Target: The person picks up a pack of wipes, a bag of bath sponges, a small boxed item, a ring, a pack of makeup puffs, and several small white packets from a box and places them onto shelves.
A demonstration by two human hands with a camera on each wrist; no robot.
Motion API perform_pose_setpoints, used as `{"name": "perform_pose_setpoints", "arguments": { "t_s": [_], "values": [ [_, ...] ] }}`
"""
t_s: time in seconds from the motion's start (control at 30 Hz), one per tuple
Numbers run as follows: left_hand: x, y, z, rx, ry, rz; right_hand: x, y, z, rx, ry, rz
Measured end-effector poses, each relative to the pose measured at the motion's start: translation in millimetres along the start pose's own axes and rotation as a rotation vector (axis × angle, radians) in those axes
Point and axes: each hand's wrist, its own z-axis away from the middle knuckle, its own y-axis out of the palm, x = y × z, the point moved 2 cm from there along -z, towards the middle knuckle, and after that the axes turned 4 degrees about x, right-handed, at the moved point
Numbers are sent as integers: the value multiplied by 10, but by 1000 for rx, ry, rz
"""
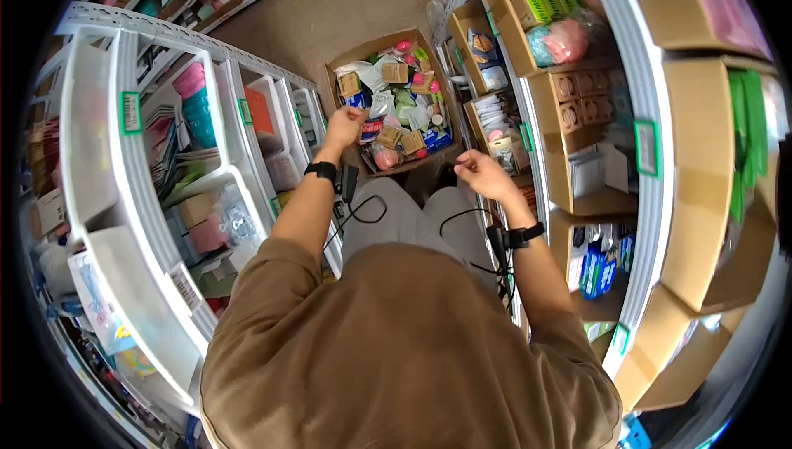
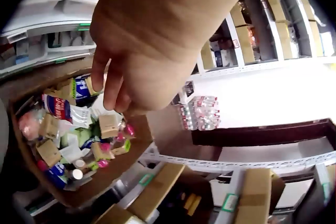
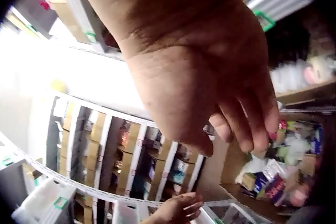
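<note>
An open cardboard carton [image 2: 137, 142] stands on the aisle floor, packed with mixed small goods. Inside it lie small brown boxes [image 1: 395, 73], a red-and-blue packet [image 2: 56, 107], a pink bagged item [image 1: 385, 157] and white plastic wrapping [image 1: 373, 76]. Over the carton's left edge in the head view hangs my left hand [image 1: 345, 127], its fingers loosely bent with nothing between them. My right hand [image 1: 485, 175] is held near the carton's close right corner, beside the right shelf. In the right wrist view its fingers hang relaxed and hold nothing.
White shelving with plastic bins [image 1: 186, 111] runs along the left. Shelves of cardboard boxes [image 1: 693, 144] line the right, close to my arm. Brown floor [image 1: 330, 20] extends beyond the carton. Wrapped bottles [image 2: 206, 112] stand by a far wall.
</note>
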Motion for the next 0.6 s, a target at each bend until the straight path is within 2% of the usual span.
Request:
{"name": "perform_pose_setpoints", "arguments": {
  "t_s": [0.13, 0.2, 0.27, 0.37, 0.43, 0.47, 0.53, 0.57, 0.6],
  "values": [
    [830, 532, -317, 42, 41, -158, -680, 394, -604, 64, 111, 63],
    [1374, 912, -554, 127, 7, -297, -945, 586, -791, 148, 183, 10],
    [1557, 1194, -615, 203, -116, -318, -1252, 776, -881, 137, 199, -16],
    [2450, 1730, -931, 159, -86, -427, -1543, 931, -888, 141, 216, -197],
    [2936, 1981, -1070, 209, -342, -435, -1672, 963, -848, 137, 252, -195],
    [3120, 2121, -1098, 219, -354, -429, -1735, 959, -826, 127, 269, -193],
    [3386, 2361, -1157, 354, -312, -556, -1817, 922, -819, 136, 271, -157],
    [3567, 2525, -1195, 374, -322, -548, -1926, 942, -832, 138, 323, -157],
    [3598, 2572, -1188, 315, -410, -486, -1926, 934, -800, 137, 363, -158]
  ]
}}
